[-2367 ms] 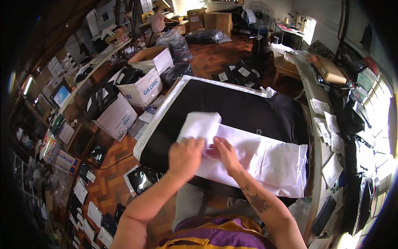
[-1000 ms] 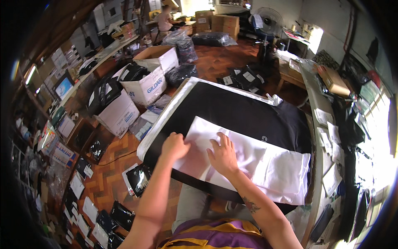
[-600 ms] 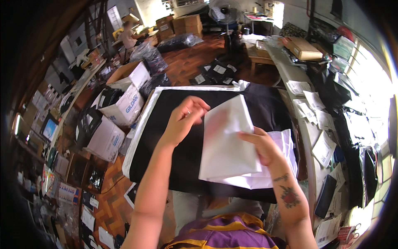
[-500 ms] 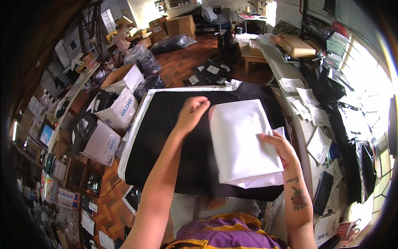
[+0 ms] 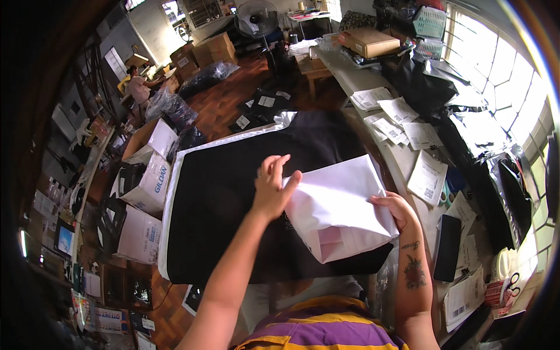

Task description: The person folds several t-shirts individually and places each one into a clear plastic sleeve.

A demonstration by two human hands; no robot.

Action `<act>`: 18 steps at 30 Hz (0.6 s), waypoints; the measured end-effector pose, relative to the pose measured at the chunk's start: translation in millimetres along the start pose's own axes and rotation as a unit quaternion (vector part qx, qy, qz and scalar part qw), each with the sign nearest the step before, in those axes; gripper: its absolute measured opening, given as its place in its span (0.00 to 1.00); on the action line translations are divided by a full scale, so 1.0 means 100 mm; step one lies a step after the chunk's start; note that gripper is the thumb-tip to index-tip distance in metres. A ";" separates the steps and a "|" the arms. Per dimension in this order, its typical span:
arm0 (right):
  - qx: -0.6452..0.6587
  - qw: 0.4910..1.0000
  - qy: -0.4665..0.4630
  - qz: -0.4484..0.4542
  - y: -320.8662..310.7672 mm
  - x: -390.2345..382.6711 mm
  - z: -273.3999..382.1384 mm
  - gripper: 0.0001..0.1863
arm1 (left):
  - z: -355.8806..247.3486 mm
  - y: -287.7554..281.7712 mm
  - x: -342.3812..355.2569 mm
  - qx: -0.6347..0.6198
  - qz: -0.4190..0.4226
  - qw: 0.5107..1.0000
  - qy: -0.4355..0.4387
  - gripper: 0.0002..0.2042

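A white, smooth packet like a plastic mailer [image 5: 341,198] is held in front of me, its near end bulging and creased with an opening-like fold. My right hand [image 5: 399,210] grips its right edge, thumb on top. At the packet's left edge, my left hand [image 5: 270,186] has its fingers apart and the thumb touching or just over the edge. Below both hands lies a wide black cloth [image 5: 216,216] on a white-edged surface. Pale print on it shows in part beside the packet.
Open cardboard boxes [image 5: 140,233] stand at the left. Along the right runs a long bench [image 5: 350,79] with printed paper slips [image 5: 427,178], a black phone-like slab [image 5: 447,248] and scissors [image 5: 513,281]. Black parcels [image 5: 265,102] lie on the floor beyond. A person [image 5: 140,87] sits far left.
The packet has tilted and its near end has buckled open. My left hand has unfolded from a closed shape and come down to the packet's left edge. The view has swung to the right.
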State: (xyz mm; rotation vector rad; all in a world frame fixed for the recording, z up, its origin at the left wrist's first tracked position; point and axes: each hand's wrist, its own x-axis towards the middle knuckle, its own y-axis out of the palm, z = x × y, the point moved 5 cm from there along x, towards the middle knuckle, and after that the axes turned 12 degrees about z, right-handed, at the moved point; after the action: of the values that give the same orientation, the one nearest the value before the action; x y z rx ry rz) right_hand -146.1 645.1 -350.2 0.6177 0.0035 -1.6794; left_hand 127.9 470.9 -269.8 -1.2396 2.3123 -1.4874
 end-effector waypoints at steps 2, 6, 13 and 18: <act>0.016 1.000 -0.003 -0.006 -0.07 0.01 -0.04 0.13 | -0.80 -0.11 -0.40 -0.149 -0.034 0.982 0.113 0.49; 0.020 0.999 0.029 -0.003 0.01 -0.03 0.01 0.15 | -0.96 0.21 -1.07 0.142 0.067 0.984 0.084 0.42; -0.339 0.925 -0.073 -0.153 0.22 -0.34 0.22 0.30 | -0.60 0.01 -1.37 0.082 0.371 0.916 0.127 0.39; -0.721 0.600 -0.298 -0.178 1.19 -0.28 0.59 0.31 | -0.77 -0.13 -0.78 0.048 0.153 0.981 0.108 0.32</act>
State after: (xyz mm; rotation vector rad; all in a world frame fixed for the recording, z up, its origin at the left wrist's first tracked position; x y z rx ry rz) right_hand -57.8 625.1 -248.3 -1.2610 0.9687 -1.5640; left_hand 147.9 576.1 -244.2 -0.6870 2.3928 -1.6639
